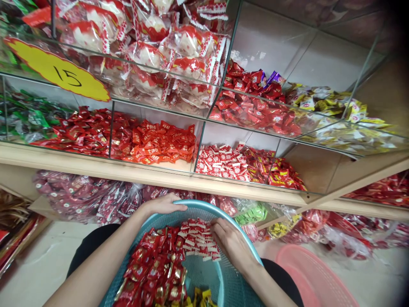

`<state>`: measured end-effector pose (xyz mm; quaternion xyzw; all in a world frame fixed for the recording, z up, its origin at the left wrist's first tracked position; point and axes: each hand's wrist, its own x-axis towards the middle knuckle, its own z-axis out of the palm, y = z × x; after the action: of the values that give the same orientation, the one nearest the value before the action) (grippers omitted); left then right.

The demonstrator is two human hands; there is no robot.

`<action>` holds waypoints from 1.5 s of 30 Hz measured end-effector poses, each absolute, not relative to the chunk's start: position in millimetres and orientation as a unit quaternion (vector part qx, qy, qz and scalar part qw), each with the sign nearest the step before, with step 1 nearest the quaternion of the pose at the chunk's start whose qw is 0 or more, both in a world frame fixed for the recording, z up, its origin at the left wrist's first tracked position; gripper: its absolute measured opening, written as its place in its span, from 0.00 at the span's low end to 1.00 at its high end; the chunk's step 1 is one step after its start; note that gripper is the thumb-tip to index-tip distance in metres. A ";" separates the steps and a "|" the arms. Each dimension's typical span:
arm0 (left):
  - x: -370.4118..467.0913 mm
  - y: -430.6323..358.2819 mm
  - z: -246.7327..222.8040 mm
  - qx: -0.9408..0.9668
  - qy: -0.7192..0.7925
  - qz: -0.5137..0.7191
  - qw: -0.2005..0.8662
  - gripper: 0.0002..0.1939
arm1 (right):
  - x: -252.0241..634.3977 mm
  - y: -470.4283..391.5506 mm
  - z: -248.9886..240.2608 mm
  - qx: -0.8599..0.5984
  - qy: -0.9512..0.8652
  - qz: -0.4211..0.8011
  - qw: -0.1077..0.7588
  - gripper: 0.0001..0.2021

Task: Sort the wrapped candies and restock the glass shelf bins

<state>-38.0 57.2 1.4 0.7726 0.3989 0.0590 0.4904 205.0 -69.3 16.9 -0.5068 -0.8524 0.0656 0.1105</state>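
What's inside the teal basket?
The teal basket holds red-and-gold candies, red-and-white candies by the right hand, and yellow-wrapped ones cut off by the picture's lower edge. Whatever lies beneath these piles is covered.

The left hand (163, 204) and right hand (228, 241) are bare, as are the 2 slim forearms (111, 256). Plain black cloth (87, 249) covers 2 legs (281, 277) at the left and right edges of the basket (204, 204).

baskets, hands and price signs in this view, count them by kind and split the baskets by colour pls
Blue-green basket: 1
Pink basket: 1
Hands, left hand and right hand: 2
Yellow price sign: 1
Total: 5
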 end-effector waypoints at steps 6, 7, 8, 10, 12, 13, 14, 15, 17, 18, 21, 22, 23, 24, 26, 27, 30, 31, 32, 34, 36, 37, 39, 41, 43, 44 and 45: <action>-37.7 57.2 1.7 0.777 0.397 0.054 0.485 0.21 | 203.8 -66.7 14.4 -0.525 -0.844 0.043 0.107 0.07; -37.7 57.3 1.6 0.777 0.397 0.054 0.485 0.21 | 203.1 -65.7 13.0 -0.525 -0.844 0.035 0.104 0.07; -37.7 57.4 1.4 0.777 0.398 0.053 0.484 0.21 | 202.2 -64.8 11.4 -0.523 -0.846 0.028 0.101 0.07; -37.7 57.8 0.6 0.779 0.399 0.053 0.482 0.22 | 200.5 -63.4 7.7 -0.518 -0.850 0.014 0.096 0.07; -37.8 58.3 -0.1 0.780 0.397 0.054 0.481 0.22 | 199.1 -62.9 4.3 -0.510 -0.855 0.003 0.092 0.07; -37.9 58.5 -0.3 0.781 0.396 0.055 0.480 0.22 | 198.6 -62.9 3.1 -0.506 -0.858 0.000 0.089 0.07; -37.9 58.6 -0.4 0.781 0.395 0.056 0.480 0.22 | 198.2 -63.1 2.2 -0.503 -0.860 -0.003 0.084 0.08; -37.9 58.6 -0.4 0.782 0.393 0.057 0.480 0.22 | 197.8 -63.2 1.8 -0.503 -0.861 -0.004 0.079 0.08; -37.8 58.4 0.0 0.783 0.391 0.057 0.480 0.23 | 196.9 -63.4 1.8 -0.504 -0.861 -0.003 0.068 0.08; -37.6 58.2 0.2 0.783 0.390 0.058 0.481 0.23 | 196.4 -63.3 2.1 -0.507 -0.859 -0.002 0.066 0.09; -37.1 57.4 1.0 0.779 0.391 0.062 0.486 0.23 | 194.6 -62.6 2.9 -0.514 -0.855 -0.001 0.063 0.09; -37.0 57.1 1.2 0.778 0.392 0.063 0.487 0.23 | 194.2 -62.5 2.8 -0.515 -0.855 -0.001 0.063 0.09; -36.9 56.8 1.5 0.776 0.393 0.064 0.489 0.23 | 194.0 -62.6 2.5 -0.514 -0.856 -0.001 0.062 0.09; -36.9 56.6 1.7 0.775 0.392 0.065 0.491 0.23 | 194.0 -62.8 2.0 -0.512 -0.857 -0.001 0.063 0.09; -36.8 56.3 2.0 0.775 0.392 0.065 0.492 0.23 | 194.4 -64.0 0.1 -0.508 -0.858 0.000 0.069 0.07; -36.8 56.2 2.1 0.775 0.393 0.064 0.491 0.23 | 194.7 -64.8 -1.0 -0.508 -0.858 0.002 0.073 0.07; -36.7 56.6 1.9 0.777 0.396 0.059 0.485 0.23 | 195.3 -67.5 -3.6 -0.509 -0.857 0.006 0.086 0.07; -36.8 56.8 1.7 0.777 0.398 0.058 0.484 0.23 | 195.1 -68.2 -3.6 -0.509 -0.856 0.004 0.088 0.08; -36.8 57.0 1.3 0.777 0.399 0.058 0.483 0.23 | 194.8 -68.7 -2.6 -0.508 -0.857 0.001 0.091 0.08; -37.1 57.2 0.4 0.777 0.400 0.060 0.483 0.23 | 193.8 -68.8 3.2 -0.506 -0.857 -0.006 0.097 0.08; -37.1 57.3 -0.2 0.775 0.397 0.064 0.487 0.23 | 192.9 -67.2 15.5 -0.504 -0.856 -0.010 0.113 0.08; -36.9 57.2 -0.2 0.775 0.397 0.066 0.487 0.22 | 192.7 -65.5 24.3 -0.499 -0.857 -0.011 0.129 0.08; -36.3 57.0 0.5 0.774 0.401 0.065 0.486 0.22 | 192.8 -59.9 46.3 -0.485 -0.857 -0.013 0.173 0.08; -35.6 56.6 1.9 0.772 0.407 0.062 0.484 0.22 | 193.5 -50.0 71.4 -0.467 -0.855 -0.019 0.226 0.09; -35.4 56.3 2.9 0.771 0.410 0.062 0.484 0.22 | 194.0 -34.9 95.3 -0.459 -0.846 -0.024 0.271 0.09; -35.5 56.2 3.0 0.770 0.410 0.063 0.485 0.22 | 194.0 -25.4 105.4 -0.459 -0.840 -0.026 0.289 0.09; -35.7 56.2 2.8 0.770 0.410 0.064 0.484 0.22 | 193.7 -14.8 113.8 -0.462 -0.834 -0.027 0.301 0.09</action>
<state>-35.7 56.2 2.8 0.7700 0.4102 0.0644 0.4845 193.7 -14.8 113.8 -0.4622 -0.8337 -0.0273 0.3009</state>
